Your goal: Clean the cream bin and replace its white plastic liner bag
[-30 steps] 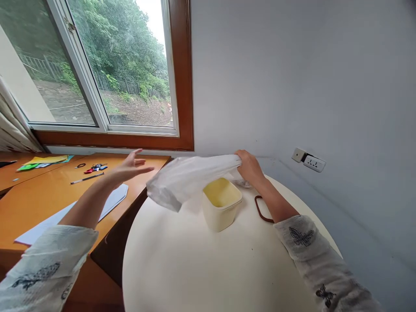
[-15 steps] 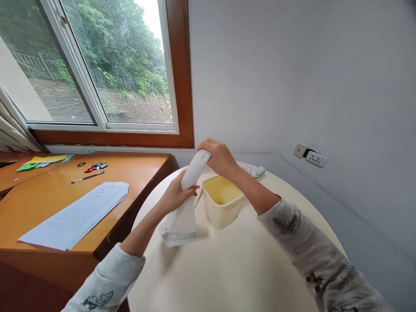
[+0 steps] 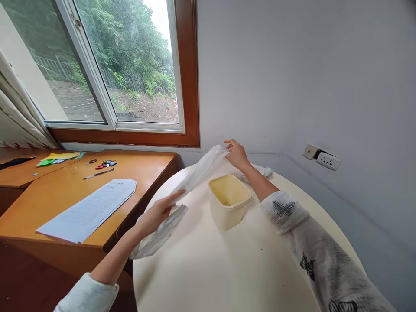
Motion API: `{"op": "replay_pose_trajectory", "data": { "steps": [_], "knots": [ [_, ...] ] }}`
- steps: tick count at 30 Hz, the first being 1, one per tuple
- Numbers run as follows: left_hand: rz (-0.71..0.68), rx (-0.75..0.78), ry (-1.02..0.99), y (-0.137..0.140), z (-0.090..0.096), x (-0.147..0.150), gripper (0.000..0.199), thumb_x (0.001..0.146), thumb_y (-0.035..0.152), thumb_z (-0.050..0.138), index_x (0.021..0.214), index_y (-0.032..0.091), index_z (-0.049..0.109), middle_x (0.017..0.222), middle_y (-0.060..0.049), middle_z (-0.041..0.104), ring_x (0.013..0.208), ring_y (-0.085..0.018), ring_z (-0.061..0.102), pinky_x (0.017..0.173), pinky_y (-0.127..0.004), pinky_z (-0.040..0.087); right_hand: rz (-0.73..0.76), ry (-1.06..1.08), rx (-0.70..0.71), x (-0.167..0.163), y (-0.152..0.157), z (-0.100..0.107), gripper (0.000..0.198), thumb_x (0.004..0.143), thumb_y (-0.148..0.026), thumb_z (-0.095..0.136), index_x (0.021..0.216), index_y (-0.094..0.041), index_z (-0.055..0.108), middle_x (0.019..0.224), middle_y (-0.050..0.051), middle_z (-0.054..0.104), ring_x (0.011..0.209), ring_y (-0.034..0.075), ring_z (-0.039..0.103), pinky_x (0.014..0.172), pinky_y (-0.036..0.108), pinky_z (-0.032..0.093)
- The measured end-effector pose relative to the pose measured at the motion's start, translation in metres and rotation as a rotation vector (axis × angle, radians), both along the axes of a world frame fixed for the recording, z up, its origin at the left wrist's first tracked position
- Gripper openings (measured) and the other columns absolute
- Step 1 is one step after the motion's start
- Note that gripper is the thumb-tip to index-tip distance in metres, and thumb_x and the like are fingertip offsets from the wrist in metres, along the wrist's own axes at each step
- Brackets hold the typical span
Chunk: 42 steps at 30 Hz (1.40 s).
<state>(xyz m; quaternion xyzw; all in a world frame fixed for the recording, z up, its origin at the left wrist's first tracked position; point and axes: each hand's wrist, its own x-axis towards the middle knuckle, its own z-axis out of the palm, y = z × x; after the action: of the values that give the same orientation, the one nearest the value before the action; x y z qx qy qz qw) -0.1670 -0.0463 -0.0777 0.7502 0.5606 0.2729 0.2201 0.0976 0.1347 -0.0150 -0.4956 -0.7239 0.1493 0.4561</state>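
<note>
A thin white plastic bag (image 3: 204,167) is stretched on a slant between my two hands above the round table. My left hand (image 3: 158,212) is closed on its lower part, and a loose flap hangs below toward the table's left edge. At the upper end, my right hand (image 3: 237,154) pinches the bag near its edge; some of its fingertips are hidden. Just below the stretched bag, a pale yellow open-topped plastic container (image 3: 229,208) stands upright on the table, apart from both hands.
The cream round table (image 3: 240,268) stands against the wall. Behind my right wrist lies a crumpled plastic bundle (image 3: 268,172). To the left, a wooden desk (image 3: 149,167) holds papers (image 3: 91,208), a pen (image 3: 98,173) and keys (image 3: 107,164).
The bag was bunched in a thick roll between my hands and is now drawn out long. My left hand has moved down and left, my right hand to the right.
</note>
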Motion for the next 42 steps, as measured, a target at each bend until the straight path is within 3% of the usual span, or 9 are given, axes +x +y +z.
{"op": "replay_pose_trajectory", "data": {
  "steps": [6,12,20,23,25,27,30,36,42],
  "knots": [
    [0.190,-0.066,0.041,0.028,-0.038,-0.013,0.059,0.077,0.029,0.042,0.135,0.019,0.036,0.119,-0.008,0.058,0.096,-0.025,0.058,0.082,-0.032,0.043,0.073,0.089,-0.207,0.007,0.005,-0.005,0.076,0.054,-0.026,0.070,0.125,-0.025,0.042,0.105,0.007,0.055,0.083,0.017,0.054,0.066,0.028,0.044],
    [0.274,-0.252,0.259,0.037,-0.061,-0.014,0.064,0.075,0.021,0.036,0.138,0.010,0.026,0.095,-0.013,0.066,0.081,-0.026,0.061,0.070,-0.033,0.043,0.181,0.281,-0.353,0.030,0.000,-0.004,0.054,0.068,-0.038,0.061,0.117,-0.023,0.047,0.106,0.007,0.059,0.084,0.014,0.059,0.065,0.025,0.046],
    [0.245,-0.304,0.406,0.044,-0.060,-0.012,0.070,0.075,0.040,0.048,0.139,0.020,0.026,0.124,-0.022,0.045,0.095,-0.035,0.058,0.078,-0.043,0.042,0.176,0.357,-0.402,0.069,-0.022,-0.030,0.034,0.069,-0.035,0.060,0.101,-0.022,0.059,0.105,0.006,0.059,0.083,0.014,0.061,0.067,0.025,0.045],
    [0.227,-0.202,0.409,0.046,-0.043,-0.013,0.076,0.072,0.045,0.054,0.138,0.020,0.027,0.139,-0.023,0.025,0.121,-0.040,0.038,0.092,-0.048,0.034,0.146,0.387,-0.426,0.083,-0.032,-0.052,0.032,0.069,-0.033,0.058,0.098,-0.020,0.061,0.102,0.007,0.061,0.082,0.014,0.062,0.068,0.026,0.045],
    [0.198,-0.121,0.347,0.043,-0.027,-0.007,0.077,0.073,0.049,0.053,0.138,0.021,0.025,0.143,-0.020,0.018,0.129,-0.039,0.024,0.097,-0.048,0.030,0.121,0.410,-0.434,0.089,-0.039,-0.071,0.031,0.069,-0.032,0.056,0.096,-0.019,0.062,0.099,0.007,0.062,0.082,0.015,0.062,0.068,0.027,0.046],
    [0.146,-0.091,0.229,0.034,-0.014,0.006,0.073,0.077,0.052,0.048,0.139,0.023,0.021,0.144,-0.015,0.018,0.131,-0.034,0.024,0.099,-0.045,0.031,0.095,0.431,-0.435,0.092,-0.047,-0.092,0.030,0.068,-0.029,0.054,0.094,-0.018,0.063,0.097,0.008,0.064,0.081,0.016,0.062,0.069,0.029,0.047],
    [0.029,-0.099,0.059,0.015,-0.013,0.040,0.071,0.079,0.053,0.046,0.138,0.026,0.019,0.145,-0.010,0.021,0.131,-0.028,0.026,0.104,-0.041,0.027,0.077,0.454,-0.415,0.088,-0.063,-0.124,0.031,0.065,-0.022,0.049,0.092,-0.017,0.064,0.095,0.007,0.066,0.084,0.018,0.061,0.074,0.033,0.047],
    [0.007,-0.249,-0.241,-0.002,-0.069,0.110,0.099,0.072,0.048,0.058,0.141,0.018,-0.006,0.149,-0.014,0.005,0.136,-0.028,0.010,0.109,-0.043,0.018,0.186,0.462,-0.379,0.072,-0.099,-0.169,0.042,0.061,-0.012,0.044,0.096,-0.022,0.065,0.098,0.004,0.067,0.094,0.020,0.060,0.085,0.037,0.045],
    [0.061,-0.134,-0.469,0.020,-0.097,0.140,0.099,0.069,0.042,0.064,0.141,0.022,-0.001,0.146,-0.013,0.017,0.136,-0.029,0.013,0.110,-0.042,0.017,0.181,0.498,-0.382,0.066,-0.122,-0.193,0.049,0.061,-0.009,0.039,0.103,-0.021,0.060,0.099,0.004,0.066,0.096,0.020,0.059,0.083,0.036,0.047]
  ]
}}
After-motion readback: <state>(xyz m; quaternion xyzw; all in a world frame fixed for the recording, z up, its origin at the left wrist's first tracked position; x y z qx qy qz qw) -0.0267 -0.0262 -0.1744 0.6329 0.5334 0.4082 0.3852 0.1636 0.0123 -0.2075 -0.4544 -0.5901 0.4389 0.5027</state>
